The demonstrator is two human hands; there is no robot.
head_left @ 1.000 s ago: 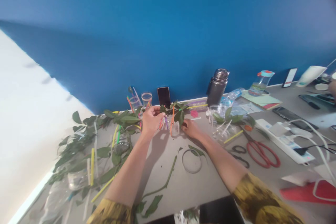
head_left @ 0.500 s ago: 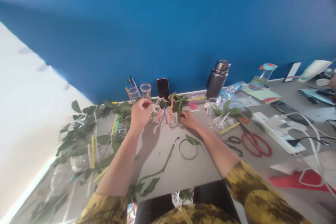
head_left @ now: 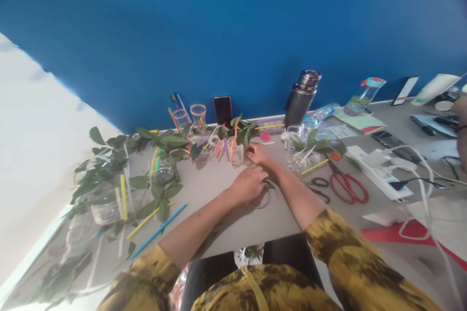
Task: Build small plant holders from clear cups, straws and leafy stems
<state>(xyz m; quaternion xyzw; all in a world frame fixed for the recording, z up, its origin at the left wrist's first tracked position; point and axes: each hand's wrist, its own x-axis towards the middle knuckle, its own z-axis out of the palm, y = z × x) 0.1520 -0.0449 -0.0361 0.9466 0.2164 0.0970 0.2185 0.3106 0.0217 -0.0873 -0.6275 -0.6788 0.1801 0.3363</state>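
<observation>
My left hand (head_left: 249,184) lies low on the grey table (head_left: 219,189), over a clear plastic ring (head_left: 260,204). Its fingers are curled onto a green leaf (head_left: 271,185) that rests on the ring. My right hand (head_left: 260,154) sits just beyond it, fingers bent against the base of a small clear cup (head_left: 238,153). That cup holds leafy sprigs (head_left: 241,131) and coloured straws. Both forearms are bare and reach out from yellow patterned sleeves.
Leafy branches, jars and loose straws (head_left: 120,189) crowd the left side, with a blue straw (head_left: 156,232) near the front edge. A dark flask (head_left: 302,98), a phone (head_left: 223,111), red scissors (head_left: 345,185), black scissors (head_left: 319,188) and a power strip (head_left: 379,172) lie to the right.
My left hand has left the cup of sprigs and come down toward me onto the leaf and ring. My right hand has stayed beside the cup. The camera has tilted down.
</observation>
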